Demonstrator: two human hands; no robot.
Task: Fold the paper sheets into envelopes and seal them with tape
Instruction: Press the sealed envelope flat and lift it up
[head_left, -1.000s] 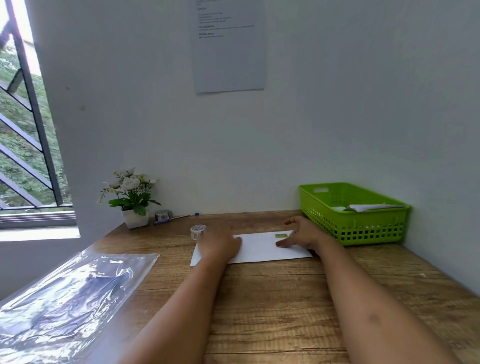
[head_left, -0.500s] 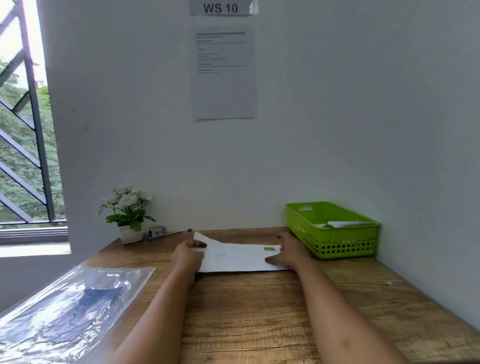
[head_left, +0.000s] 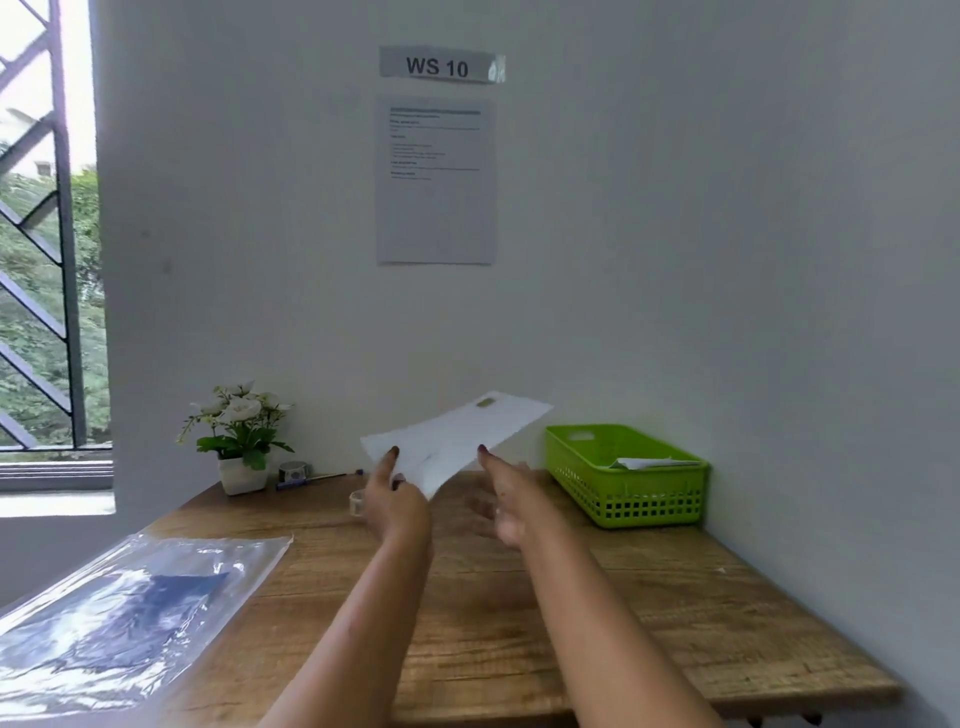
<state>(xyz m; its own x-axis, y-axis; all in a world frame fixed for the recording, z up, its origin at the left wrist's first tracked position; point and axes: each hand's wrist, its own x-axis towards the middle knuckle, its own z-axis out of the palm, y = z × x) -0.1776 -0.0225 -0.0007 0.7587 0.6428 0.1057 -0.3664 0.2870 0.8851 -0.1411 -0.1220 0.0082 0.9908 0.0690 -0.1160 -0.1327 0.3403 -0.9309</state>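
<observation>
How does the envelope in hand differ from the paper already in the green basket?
The envelope is up off the table and tilted, held by the left hand; the basket paper lies flat inside the green basket. The envelope shows almost whole, with a small green patch near its far edge; the basket paper is mostly hidden behind the basket wall, so no patch can be seen. Both are white paper.

Left of the green basket, the right hand is blurred, so its hold on the envelope cannot be told. A tape roll farther left is half hidden behind the left hand. Papers inside the basket are mostly concealed by its wall.
</observation>
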